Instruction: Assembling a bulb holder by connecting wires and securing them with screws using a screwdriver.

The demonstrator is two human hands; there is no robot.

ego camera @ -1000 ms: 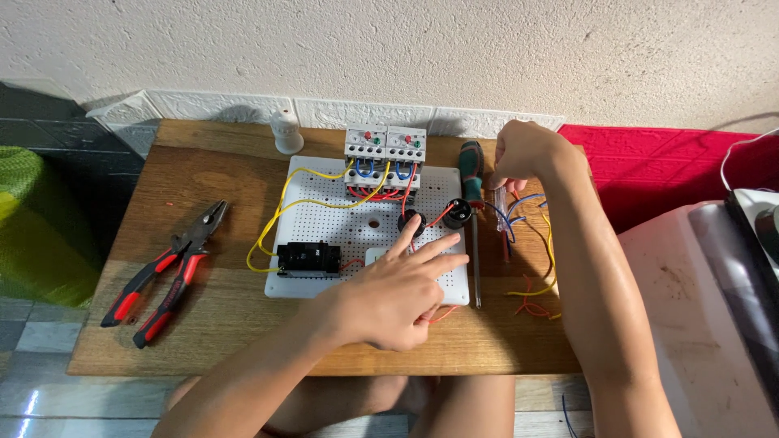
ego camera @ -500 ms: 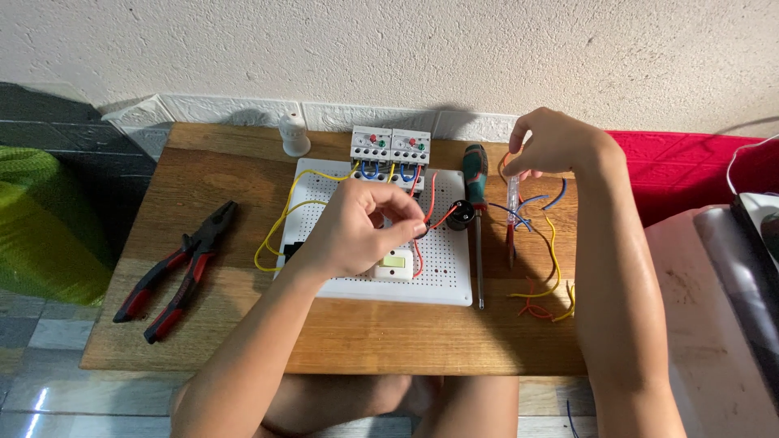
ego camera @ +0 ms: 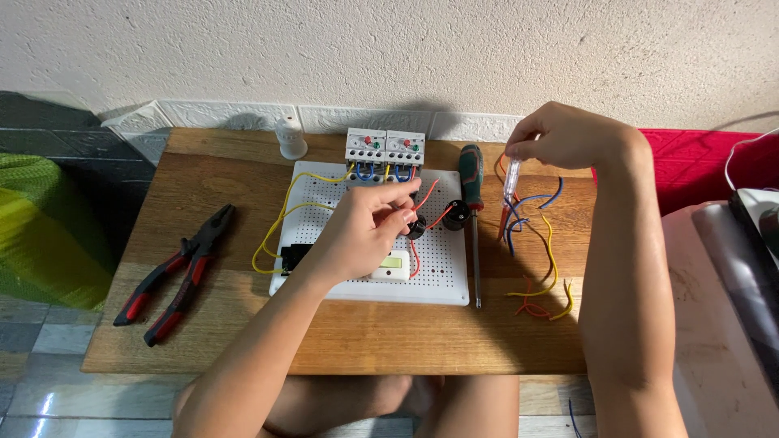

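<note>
Head view: pliers (ego camera: 177, 274) beside pegboard (ego camera: 442, 280)

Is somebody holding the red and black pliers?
No, the pliers lie alone on the wooden table, well apart from the left hand over the white board.

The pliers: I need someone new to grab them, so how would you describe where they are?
Start at the wooden table and find the white perforated board in its middle. Left of that board, apart from both hands, lie the pliers, jaws pointing up toward the board. Their red and black handles set them apart from the green-handled screwdriver right of the board.
</note>
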